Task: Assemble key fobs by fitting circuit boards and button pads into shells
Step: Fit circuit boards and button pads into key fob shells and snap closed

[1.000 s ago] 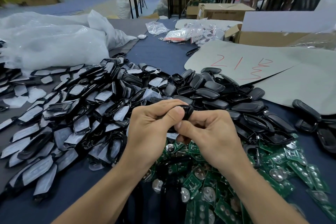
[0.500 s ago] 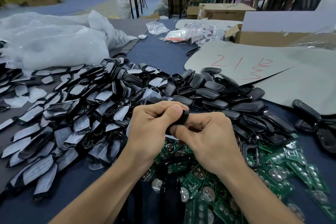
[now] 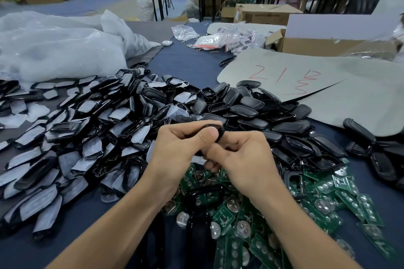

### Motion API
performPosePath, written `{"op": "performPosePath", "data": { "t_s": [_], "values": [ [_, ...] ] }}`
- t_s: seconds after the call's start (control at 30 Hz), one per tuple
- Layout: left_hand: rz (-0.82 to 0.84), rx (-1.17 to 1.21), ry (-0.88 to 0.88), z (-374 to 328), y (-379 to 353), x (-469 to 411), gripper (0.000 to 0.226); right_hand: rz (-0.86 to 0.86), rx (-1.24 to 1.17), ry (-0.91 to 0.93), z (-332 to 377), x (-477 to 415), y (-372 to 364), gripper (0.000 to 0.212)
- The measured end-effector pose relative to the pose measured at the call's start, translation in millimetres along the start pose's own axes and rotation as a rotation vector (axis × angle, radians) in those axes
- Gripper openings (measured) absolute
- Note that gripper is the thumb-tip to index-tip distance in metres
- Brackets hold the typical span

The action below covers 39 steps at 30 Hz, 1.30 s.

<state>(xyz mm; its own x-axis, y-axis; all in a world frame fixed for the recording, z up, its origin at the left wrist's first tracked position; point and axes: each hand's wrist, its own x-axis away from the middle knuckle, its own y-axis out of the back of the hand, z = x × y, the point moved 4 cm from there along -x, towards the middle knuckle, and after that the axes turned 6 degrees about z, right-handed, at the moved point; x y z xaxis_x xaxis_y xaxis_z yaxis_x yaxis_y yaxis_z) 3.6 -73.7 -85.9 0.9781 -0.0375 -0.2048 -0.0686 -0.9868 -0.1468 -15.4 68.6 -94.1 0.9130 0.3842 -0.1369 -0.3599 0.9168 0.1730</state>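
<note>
Here left hand [image 3: 177, 150] and right hand [image 3: 244, 159] pinch a shell [image 3: 220, 131]; sheet [image 3: 349, 94] reads "21".

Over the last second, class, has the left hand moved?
No. The left hand stays put at the far edge of the green circuit boards.

Dark blue table [image 3: 190, 67] — heaped black shells [image 3: 251, 111], green circuit boards [image 3: 328, 203] — grey sheet [image 3: 328, 85].

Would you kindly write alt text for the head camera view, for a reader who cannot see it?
A left hand and right hand together hold a black fob shell over a dark blue table. Film-covered shells lie left, black shells behind, green circuit boards beneath.
</note>
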Motion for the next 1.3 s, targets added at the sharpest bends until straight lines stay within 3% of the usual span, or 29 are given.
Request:
{"op": "performPosePath", "data": {
  "t_s": [0.13,0.43,0.57,0.63,0.7,0.73,0.8,0.83,0.9,0.97,1.03,1.2,1.3],
  "values": [
    [0.025,0.025,0.020,2,2,-3,0.024,0.024,-0.260,-0.034,0,-3,3,0.012],
    [-0.037,-0.095,-0.057,-2,4,1,0.029,0.051,-0.230,-0.020,-3,-3,2,0.012],
    [-0.039,-0.081,-0.017,1,1,-1,0.017,0.086,-0.269,-0.058,-3,-4,2,0.014],
    [-0.096,-0.038,0.028,3,3,-1,0.034,0.135,-0.263,-0.124,-1,-6,8,0.017],
    [-0.169,-0.040,0.029,3,10,-1,0.047,0.111,-0.369,-0.135,5,-9,30,0.004],
    [-0.200,-0.062,0.015,3,13,-2,0.045,0.078,-0.542,-0.097,9,-9,43,0.012],
    [-0.249,-0.083,-0.011,0,16,-3,0.035,0.022,-0.872,-0.021,14,-8,64,0.055],
    [-0.269,-0.089,-0.024,-1,17,-4,0.032,-0.035,-0.892,-0.007,13,-8,70,0.068],
    [-0.287,-0.147,-0.045,-1,17,-5,0.023,-0.206,-0.579,-0.003,6,-9,71,0.067],
    [-0.290,-0.257,-0.063,1,17,-4,0.009,-0.371,0.087,-0.040,6,-8,67,0.062],
    [-0.288,-0.387,-0.069,2,19,-3,0.018,-0.297,0.568,-0.089,2,-10,60,0.060],
    [-0.266,-0.576,-0.066,2,17,-1,0.022,-0.002,0.996,-0.256,-12,-12,48,0.039],
    [-0.238,-0.693,-0.074,1,15,0,0.017,-0.092,0.892,-0.218,-10,-11,50,0.018]
  ]
}}
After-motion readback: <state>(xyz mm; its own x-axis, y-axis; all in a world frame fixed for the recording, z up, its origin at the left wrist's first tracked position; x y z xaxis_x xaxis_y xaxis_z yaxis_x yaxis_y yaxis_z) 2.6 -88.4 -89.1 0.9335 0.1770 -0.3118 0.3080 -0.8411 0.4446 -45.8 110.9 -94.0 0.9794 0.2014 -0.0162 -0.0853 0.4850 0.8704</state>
